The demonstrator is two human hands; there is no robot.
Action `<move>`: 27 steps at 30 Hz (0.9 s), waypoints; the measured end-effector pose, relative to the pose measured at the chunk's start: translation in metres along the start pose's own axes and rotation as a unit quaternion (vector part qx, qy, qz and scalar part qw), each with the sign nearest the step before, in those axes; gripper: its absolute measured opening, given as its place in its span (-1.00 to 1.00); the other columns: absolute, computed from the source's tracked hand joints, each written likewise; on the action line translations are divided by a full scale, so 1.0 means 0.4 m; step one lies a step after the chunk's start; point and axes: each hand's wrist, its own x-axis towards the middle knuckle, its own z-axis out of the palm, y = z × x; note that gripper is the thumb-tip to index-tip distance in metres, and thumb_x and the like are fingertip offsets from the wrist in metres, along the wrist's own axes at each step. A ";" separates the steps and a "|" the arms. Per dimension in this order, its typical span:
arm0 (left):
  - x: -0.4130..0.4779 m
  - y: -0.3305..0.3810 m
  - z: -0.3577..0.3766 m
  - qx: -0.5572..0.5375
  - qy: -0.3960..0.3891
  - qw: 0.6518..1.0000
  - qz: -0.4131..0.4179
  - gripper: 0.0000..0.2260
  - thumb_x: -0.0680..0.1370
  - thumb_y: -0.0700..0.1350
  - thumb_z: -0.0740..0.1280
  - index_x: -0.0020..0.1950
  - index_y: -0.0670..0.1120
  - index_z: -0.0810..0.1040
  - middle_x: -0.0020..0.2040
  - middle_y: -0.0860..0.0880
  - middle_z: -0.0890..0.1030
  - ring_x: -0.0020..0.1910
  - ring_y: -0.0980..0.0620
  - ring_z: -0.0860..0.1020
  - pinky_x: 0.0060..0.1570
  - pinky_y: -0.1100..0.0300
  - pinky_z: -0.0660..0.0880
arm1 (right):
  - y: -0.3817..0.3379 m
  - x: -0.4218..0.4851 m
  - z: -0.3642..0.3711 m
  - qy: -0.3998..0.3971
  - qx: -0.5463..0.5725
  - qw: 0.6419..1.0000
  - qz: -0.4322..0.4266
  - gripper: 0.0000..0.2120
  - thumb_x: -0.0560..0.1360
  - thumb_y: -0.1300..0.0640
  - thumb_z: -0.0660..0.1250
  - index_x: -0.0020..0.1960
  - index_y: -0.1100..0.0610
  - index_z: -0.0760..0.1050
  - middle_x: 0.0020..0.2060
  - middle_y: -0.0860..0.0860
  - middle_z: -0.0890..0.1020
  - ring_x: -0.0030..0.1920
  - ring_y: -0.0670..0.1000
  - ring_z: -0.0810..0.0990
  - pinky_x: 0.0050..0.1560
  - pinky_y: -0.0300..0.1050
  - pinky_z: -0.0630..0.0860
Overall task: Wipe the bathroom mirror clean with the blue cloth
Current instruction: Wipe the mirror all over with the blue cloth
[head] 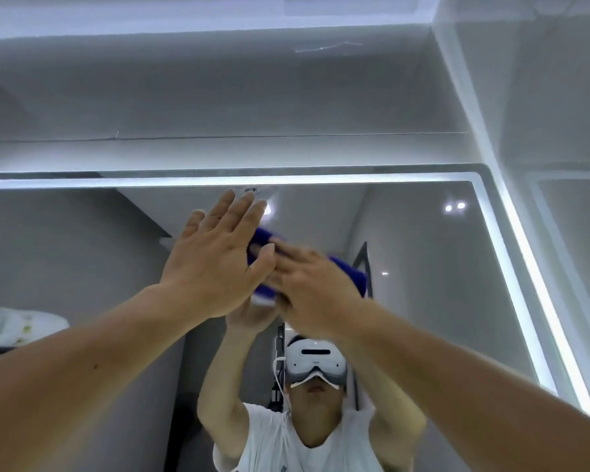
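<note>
- Overhead, two bare hands are raised against one mirror (423,267); both forearms reach up from the bottom corners of the head view.
- Left hand (215,260): fingers straight and close together, pointing up toward the mirror's top edge, palm toward the glass; thumb lies across the cloth's left end.
- Right hand (315,284): fingers extended and laid flat over the cloth, pressing it to the glass; blurred, so exact finger positions cannot be told.
- One blue cloth (349,272), high on the mirror near its top edge, between the two hands and mostly covered by them; blue shows above the left thumb and past the right hand's far side, a pale edge at its lower end.
- One lit strip (511,253) runs along the mirror's top and right edges.
- Reflection: one person in a white T-shirt (269,441) wearing one white headset (315,364), arms raised.
- Three small bright spots of light in the reflection at upper right.
- One heap of white fabric (17,323) reflected at left.
- Pale wall panels above and to the right of the mirror.
</note>
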 end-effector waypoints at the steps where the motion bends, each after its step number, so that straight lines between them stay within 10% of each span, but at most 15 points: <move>1: -0.005 0.001 -0.001 -0.007 0.004 1.000 -0.001 -0.32 0.50 0.30 -0.25 0.60 0.10 -0.14 0.61 0.12 -0.16 0.57 0.12 -0.24 0.54 -0.03 -0.13 | -0.028 -0.039 0.006 -0.015 0.022 0.999 -0.027 -0.52 0.56 -0.01 0.17 0.47 -0.09 0.28 0.50 -0.08 0.28 0.54 0.00 0.05 0.50 0.08 0.13; 5: -0.028 -0.015 -0.014 -0.017 0.003 1.000 0.001 -0.38 0.56 0.26 -0.16 0.60 0.10 -0.11 0.62 0.10 -0.12 0.57 0.12 -0.21 0.54 -0.03 -0.11 | -0.026 -0.141 0.006 -0.018 0.026 0.998 -0.048 -0.54 0.56 0.02 0.16 0.46 -0.07 0.33 0.50 -0.07 0.28 0.53 0.00 0.14 0.46 0.02 0.22; 10: -0.048 -0.074 -0.027 0.000 -0.018 1.000 0.001 -0.38 0.59 0.27 -0.17 0.60 0.10 -0.18 0.60 0.13 -0.21 0.54 0.15 -0.30 0.52 0.02 -0.21 | 0.148 -0.034 -0.049 0.071 0.022 0.955 0.287 -0.50 0.57 0.12 0.17 0.50 0.02 0.28 0.53 0.01 0.21 0.51 0.09 0.17 0.41 0.08 0.21; 15: -0.048 -0.110 -0.027 0.019 -0.026 0.999 0.001 -0.35 0.54 0.29 -0.25 0.60 0.09 -0.22 0.59 0.13 -0.24 0.54 0.14 -0.33 0.53 0.01 -0.22 | 0.215 0.167 -0.060 0.047 0.042 0.921 0.385 -0.45 0.57 0.10 0.08 0.55 0.00 0.09 0.57 0.00 0.05 0.54 0.10 0.00 0.42 0.11 0.13; 22: -0.039 -0.120 -0.027 0.026 -0.016 0.999 -0.015 -0.39 0.57 0.27 -0.25 0.59 0.11 -0.21 0.59 0.13 -0.24 0.53 0.16 -0.33 0.52 0.03 -0.24 | 0.032 0.323 -0.015 -0.006 0.036 0.984 0.174 -0.49 0.62 0.04 0.10 0.55 -0.03 0.11 0.56 -0.05 0.09 0.55 0.05 -0.01 0.50 0.08 0.07; 27: -0.046 -0.086 -0.028 0.018 -0.008 1.000 -0.011 -0.39 0.55 0.26 -0.27 0.59 0.12 -0.20 0.60 0.14 -0.19 0.55 0.14 -0.30 0.54 -0.01 -0.19 | -0.163 0.132 0.021 0.023 0.162 0.986 -0.003 -0.56 0.53 0.07 0.30 0.40 -0.04 0.38 0.39 -0.06 0.44 0.41 0.01 0.33 0.45 0.07 0.23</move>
